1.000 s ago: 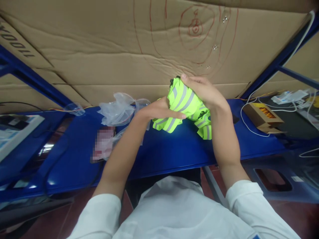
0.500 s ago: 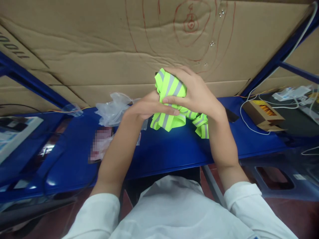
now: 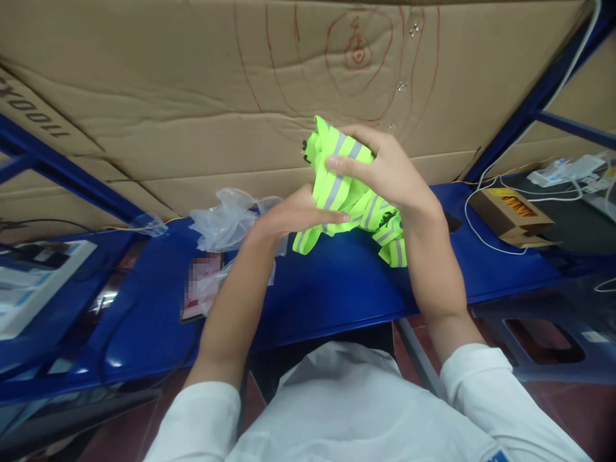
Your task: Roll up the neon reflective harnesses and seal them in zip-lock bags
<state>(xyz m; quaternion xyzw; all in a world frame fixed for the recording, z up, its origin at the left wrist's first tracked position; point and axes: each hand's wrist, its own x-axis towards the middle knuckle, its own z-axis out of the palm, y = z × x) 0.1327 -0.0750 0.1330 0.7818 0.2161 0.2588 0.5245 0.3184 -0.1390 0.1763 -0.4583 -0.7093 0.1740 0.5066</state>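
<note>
A bunched neon-yellow safety vest [image 3: 346, 192] with grey reflective stripes is held above the blue table [image 3: 337, 289]. My right hand [image 3: 385, 170] wraps over its top, fingers closed on the cloth. From below and the left my left hand [image 3: 301, 215] presses against the bundle, its fingers together against the lower folds. Loose striped ends of the vest hang down to the table surface by my right wrist.
Crumpled clear plastic bags [image 3: 231, 218] lie left of my hands, with a blurred card beneath. A small cardboard box [image 3: 510, 215] and white cables [image 3: 486, 237] sit at the right. A cardboard wall [image 3: 192, 96] with red pen drawings stands behind. A white box [image 3: 33, 282] lies far left.
Both hands have turned and lifted the vest bundle a little higher; my right hand has shifted its grip over the top while the left stays beneath.
</note>
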